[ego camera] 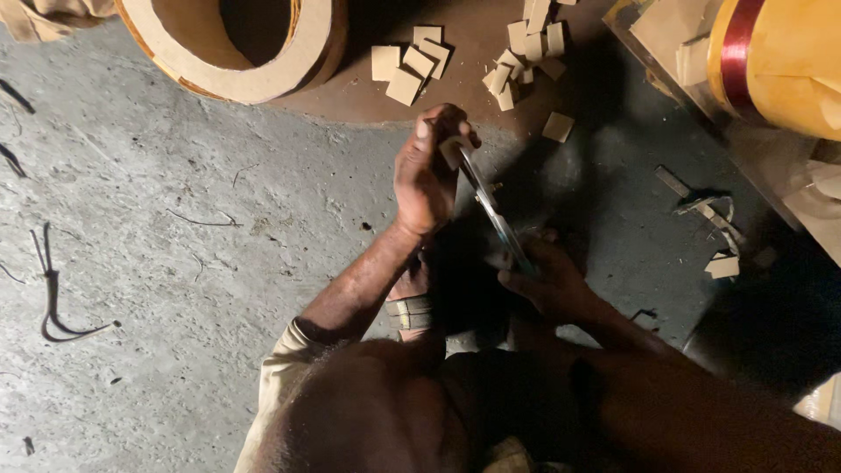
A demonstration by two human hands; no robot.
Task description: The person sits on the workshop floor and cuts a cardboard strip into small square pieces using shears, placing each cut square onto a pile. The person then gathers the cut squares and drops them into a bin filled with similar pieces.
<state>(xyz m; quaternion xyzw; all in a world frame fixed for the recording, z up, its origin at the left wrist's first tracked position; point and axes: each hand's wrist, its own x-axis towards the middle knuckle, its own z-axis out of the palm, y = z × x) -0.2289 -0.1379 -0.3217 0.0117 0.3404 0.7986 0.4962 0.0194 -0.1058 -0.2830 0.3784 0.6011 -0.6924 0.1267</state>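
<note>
The left hand (425,180) is closed, its fingers (438,123) pinching a small pale square piece (453,149) at the tips. The right hand (547,280) is wrapped around the handles of scissors (492,206); its grip is in shadow, so how tightly it is closed cannot be told. The blades run up and left from the right hand to the piece, their tip touching it just below the left fingers.

Beyond the left fingers, on a brown sheet (473,52), lie two heaps of cut squares (410,63), one straight ahead and one a little to the right (524,52). A single square (558,127) lies alone to the right of the fingers. A thick cardboard ring (254,70) stands further off to the left. Strips and scraps (714,223) lie on the floor (158,219) well to the right of the right hand, near a yellow roll (788,61). A foot in a sandal (412,298) shows between the two forearms.
</note>
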